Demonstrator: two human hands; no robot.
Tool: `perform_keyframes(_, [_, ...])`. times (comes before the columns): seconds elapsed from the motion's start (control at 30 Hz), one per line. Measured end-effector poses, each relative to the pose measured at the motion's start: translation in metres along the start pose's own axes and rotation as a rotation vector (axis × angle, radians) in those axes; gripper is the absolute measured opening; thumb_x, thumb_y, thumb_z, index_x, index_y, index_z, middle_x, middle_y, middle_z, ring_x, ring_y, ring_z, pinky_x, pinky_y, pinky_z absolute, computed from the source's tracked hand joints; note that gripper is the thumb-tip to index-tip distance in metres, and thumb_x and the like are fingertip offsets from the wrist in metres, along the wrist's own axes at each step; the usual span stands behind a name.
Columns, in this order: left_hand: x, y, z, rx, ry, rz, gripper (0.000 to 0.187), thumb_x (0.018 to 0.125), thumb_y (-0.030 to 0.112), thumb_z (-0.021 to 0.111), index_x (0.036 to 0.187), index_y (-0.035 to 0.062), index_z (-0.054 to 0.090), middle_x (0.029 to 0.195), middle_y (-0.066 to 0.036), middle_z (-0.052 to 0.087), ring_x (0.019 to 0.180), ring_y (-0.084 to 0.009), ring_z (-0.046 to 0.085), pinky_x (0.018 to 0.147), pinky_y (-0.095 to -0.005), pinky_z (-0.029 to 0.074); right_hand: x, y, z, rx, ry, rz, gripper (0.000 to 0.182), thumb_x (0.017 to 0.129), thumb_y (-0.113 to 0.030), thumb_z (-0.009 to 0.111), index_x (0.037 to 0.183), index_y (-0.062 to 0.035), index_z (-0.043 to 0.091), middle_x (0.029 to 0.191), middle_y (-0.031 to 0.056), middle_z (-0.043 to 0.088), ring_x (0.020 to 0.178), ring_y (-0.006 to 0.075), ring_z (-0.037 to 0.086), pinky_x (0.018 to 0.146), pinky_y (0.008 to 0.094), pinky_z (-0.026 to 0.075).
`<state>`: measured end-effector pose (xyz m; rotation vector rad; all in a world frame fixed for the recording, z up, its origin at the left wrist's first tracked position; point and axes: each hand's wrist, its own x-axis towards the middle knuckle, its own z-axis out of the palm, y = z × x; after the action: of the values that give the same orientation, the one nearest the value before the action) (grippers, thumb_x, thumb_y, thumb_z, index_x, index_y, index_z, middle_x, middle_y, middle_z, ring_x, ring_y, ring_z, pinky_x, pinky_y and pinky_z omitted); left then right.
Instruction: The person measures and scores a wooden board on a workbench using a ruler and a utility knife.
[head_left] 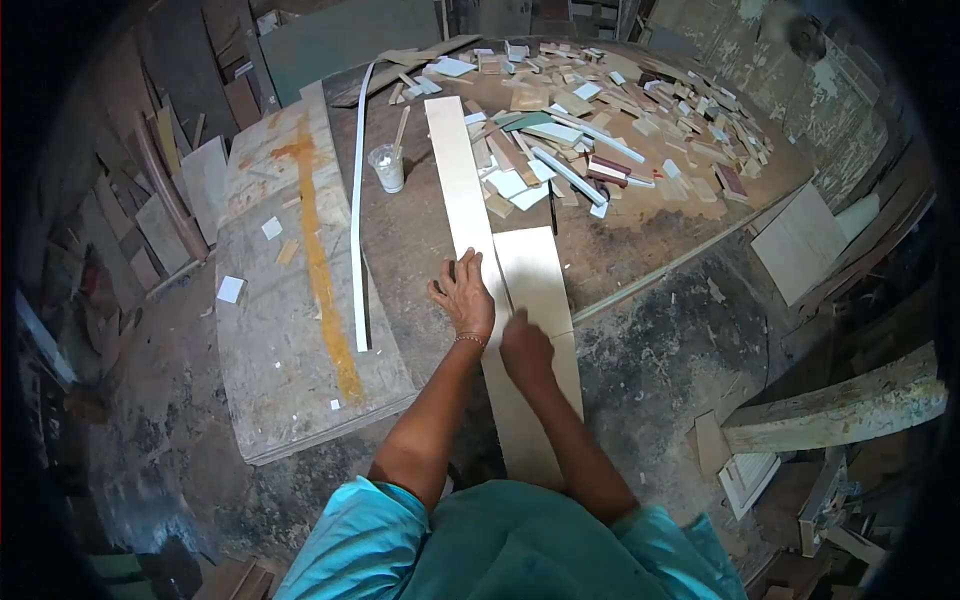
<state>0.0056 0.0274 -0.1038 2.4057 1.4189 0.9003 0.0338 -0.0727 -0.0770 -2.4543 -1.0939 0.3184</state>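
Right now, the left hand point(464, 295) is pressed down with its fingers spread on a long, thin, pale board point(458, 170). The thumb side of that hand is close to the board's right edge, and its other fingertips reach out to the left. A thin band point(468, 338) goes around the left wrist. The right hand point(526, 347) is curled up and blurry, just beside the left one. It is over the pale boards, near the long edge of the thin one. I cannot tell if it pinches something.

The thin board points away from the person, with its far end on the big brown table point(640, 240). A wider pale board point(530, 265) lies along its right side and comes back toward the person's blue-green shirt point(500, 540). A thin line runs across the wide part, just right of the right hand.

Left of the thin board stands a clear cup point(388, 174) with white stuff and a stick point(402, 128) in it. Past the cup is a long, white, bent strip point(359, 220). Next to that is a big gray board point(265, 350) with an orange stripe point(318, 270) and a few small bits on it. A messy heap of little wood and white pieces point(590, 125) covers the far right part of the table.
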Motion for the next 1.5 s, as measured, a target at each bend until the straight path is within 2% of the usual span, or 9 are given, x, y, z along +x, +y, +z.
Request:
perform_keyframes(0.1, [-0.002,-0.002,0.001,-0.016,0.019,0.0,0.042,0.078,-0.001,0.043,0.116,0.0162,0.044,0.125,0.001,0.04,0.119,-0.0278,0.03,0.096,-0.0565,0.012,-0.026,0.002,-0.009,-0.108,-0.121,0.057,0.023,0.083,-0.017,0.038,0.091,0.0026,0.044,0.074,0.0221,0.059,0.068,0.0362,0.06,0.058,0.0445,0.049])
perform_keyframes(0.2, [-0.001,-0.002,0.007,-0.031,0.054,0.006,0.041,0.078,-0.001,0.043,0.115,0.0159,0.045,0.125,0.001,0.041,0.119,-0.028,0.03,0.096,-0.0563,0.012,0.007,-0.003,-0.003,-0.056,-0.035,0.017,0.02,0.083,-0.017,0.04,0.09,0.0016,0.044,0.074,0.0223,0.059,0.068,0.0351,0.061,0.057,0.0438,0.049])
perform_keyframes(0.3, [-0.003,-0.001,0.002,-0.041,0.067,0.007,0.039,0.079,0.001,0.043,0.115,0.0158,0.045,0.124,0.001,0.041,0.118,-0.0274,0.03,0.096,-0.0561,0.012,0.05,-0.014,0.007,0.081,0.048,-0.039,0.02,0.082,-0.016,0.039,0.088,0.003,0.044,0.074,0.0239,0.058,0.07,0.0391,0.059,0.06,0.0465,0.047])
perform_keyframes(0.6, [-0.002,-0.003,0.005,0.028,0.053,0.005,0.034,0.082,0.007,0.041,0.114,0.016,0.046,0.124,0.003,0.04,0.119,-0.0263,0.029,0.096,-0.0559,0.012,-0.02,0.006,-0.01,-0.095,-0.085,0.035,0.024,0.083,-0.017,0.038,0.088,0.0042,0.047,0.075,0.0217,0.059,0.071,0.0353,0.06,0.062,0.0463,0.047])
perform_keyframes(0.7, [-0.003,0.0,0.006,0.013,0.059,0.002,0.035,0.082,0.007,0.041,0.115,0.0162,0.046,0.125,0.003,0.04,0.119,-0.0267,0.03,0.096,-0.0562,0.012,0.029,-0.002,0.009,0.046,0.068,-0.037,0.02,0.081,-0.013,0.039,0.088,0.0045,0.047,0.075,0.0239,0.059,0.07,0.0378,0.06,0.059,0.0453,0.048])
perform_keyframes(0.8, [-0.001,0.001,0.003,-0.002,0.074,-0.002,0.036,0.081,0.006,0.041,0.115,0.0166,0.045,0.125,0.003,0.04,0.119,-0.027,0.03,0.095,-0.0564,0.013,0.053,-0.017,0.008,0.095,0.088,-0.038,0.022,0.082,-0.014,0.039,0.089,0.0051,0.047,0.074,0.0238,0.059,0.069,0.0382,0.059,0.059,0.0461,0.048])
perform_keyframes(1.03, [-0.001,0.002,0.004,-0.002,0.061,-0.008,0.036,0.08,0.005,0.042,0.114,0.0158,0.046,0.125,0.002,0.04,0.119,-0.0283,0.03,0.095,-0.0561,0.013,-0.04,0.009,-0.007,-0.022,-0.101,0.059,0.02,0.083,-0.014,0.038,0.088,0.0036,0.047,0.069,0.0235,0.058,0.065,0.0378,0.059,0.056,0.0477,0.047])
perform_keyframes(1.23, [-0.002,0.001,0.004,0.03,0.039,-0.017,0.039,0.077,0.002,0.042,0.114,0.0162,0.046,0.125,0.003,0.04,0.121,-0.0255,0.027,0.097,-0.053,0.012,0.022,0.003,0.014,0.044,0.074,-0.008,0.02,0.083,-0.014,0.037,0.092,0.0034,0.043,0.066,0.0221,0.058,0.062,0.0383,0.059,0.056,0.0483,0.047])
perform_keyframes(1.5, [-0.003,0.001,0.006,0.037,0.058,0.014,0.04,0.077,0.004,0.043,0.115,0.017,0.045,0.126,0.003,0.04,0.121,-0.0258,0.027,0.096,-0.0555,0.012,-0.038,0.013,-0.015,-0.024,-0.107,0.082,0.021,0.084,-0.014,0.037,0.089,0.0043,0.046,0.07,0.0241,0.058,0.069,0.0379,0.06,0.061,0.0466,0.047])
